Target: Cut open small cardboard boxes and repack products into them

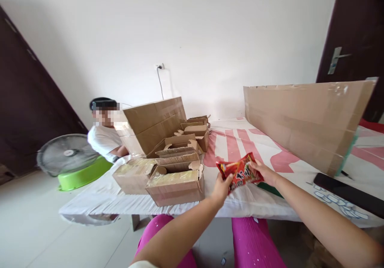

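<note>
Between my two hands hangs a red snack packet (pixel 241 173) with dark lettering, raised a little above the table. My left hand (pixel 221 189) grips its left end with the thumb on the front. At its right end my right hand (pixel 266 173) is closed on the upper edge; some of those fingers are hidden behind the packet. A flat dark green thing (pixel 271 189) lies on the table under my right wrist, partly covered. Left of the packet stands an open cardboard box (pixel 177 192) holding something yellowish under clear plastic.
Several open cardboard boxes (pixel 196 130) line the table's left side by a tall cardboard panel (pixel 157 120). Another panel (pixel 300 120) and a black phone-like slab (pixel 349 194) are at right. A person (pixel 103 140) sits at left near a fan (pixel 67 154) and green basin (pixel 85 174).
</note>
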`<action>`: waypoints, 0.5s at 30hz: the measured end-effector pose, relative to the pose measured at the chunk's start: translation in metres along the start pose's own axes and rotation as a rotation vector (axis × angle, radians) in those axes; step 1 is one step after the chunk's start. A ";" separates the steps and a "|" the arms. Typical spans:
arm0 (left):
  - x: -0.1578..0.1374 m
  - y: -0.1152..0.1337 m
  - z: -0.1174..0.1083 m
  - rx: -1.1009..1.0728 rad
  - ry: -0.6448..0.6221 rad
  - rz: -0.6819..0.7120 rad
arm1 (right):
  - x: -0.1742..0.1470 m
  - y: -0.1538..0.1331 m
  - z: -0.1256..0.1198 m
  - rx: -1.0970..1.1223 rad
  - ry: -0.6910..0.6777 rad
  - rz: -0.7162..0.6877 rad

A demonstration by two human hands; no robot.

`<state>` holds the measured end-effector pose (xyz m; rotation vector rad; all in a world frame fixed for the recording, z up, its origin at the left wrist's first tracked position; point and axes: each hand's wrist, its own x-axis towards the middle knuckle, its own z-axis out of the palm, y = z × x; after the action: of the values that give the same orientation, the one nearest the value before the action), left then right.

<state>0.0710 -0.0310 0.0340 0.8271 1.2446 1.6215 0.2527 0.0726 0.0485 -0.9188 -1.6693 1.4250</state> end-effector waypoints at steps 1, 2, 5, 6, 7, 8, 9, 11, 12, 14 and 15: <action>-0.018 -0.006 -0.012 -0.018 -0.040 0.003 | -0.014 0.004 0.007 0.103 -0.160 0.032; -0.036 -0.011 -0.025 -0.040 -0.112 0.006 | -0.026 0.008 0.015 0.181 -0.282 0.050; -0.081 -0.017 -0.070 -0.042 -0.153 -0.008 | -0.052 0.016 0.050 0.303 -0.489 0.040; -0.092 -0.015 -0.086 -0.035 -0.136 -0.017 | -0.057 0.017 0.063 0.320 -0.526 0.020; -0.101 -0.012 -0.103 -0.023 -0.114 -0.029 | -0.060 0.017 0.078 0.330 -0.566 -0.006; -0.109 -0.007 -0.120 0.003 -0.086 -0.031 | -0.061 0.016 0.093 0.324 -0.608 -0.037; -0.115 -0.001 -0.137 0.044 -0.052 -0.019 | -0.060 0.014 0.108 0.290 -0.643 -0.079; -0.121 0.015 -0.170 0.151 0.032 0.039 | -0.057 0.008 0.139 0.155 -0.658 -0.193; -0.121 0.022 -0.186 0.197 0.069 0.072 | -0.054 0.004 0.154 0.071 -0.641 -0.252; -0.116 0.035 -0.215 0.286 0.172 0.169 | -0.047 -0.005 0.181 -0.086 -0.569 -0.369; -0.112 0.039 -0.227 0.353 0.258 0.226 | -0.043 -0.009 0.192 -0.162 -0.520 -0.422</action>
<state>-0.1013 -0.2196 0.0125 1.0283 1.7051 1.7550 0.1029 -0.0542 0.0332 -0.2437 -2.2251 1.3093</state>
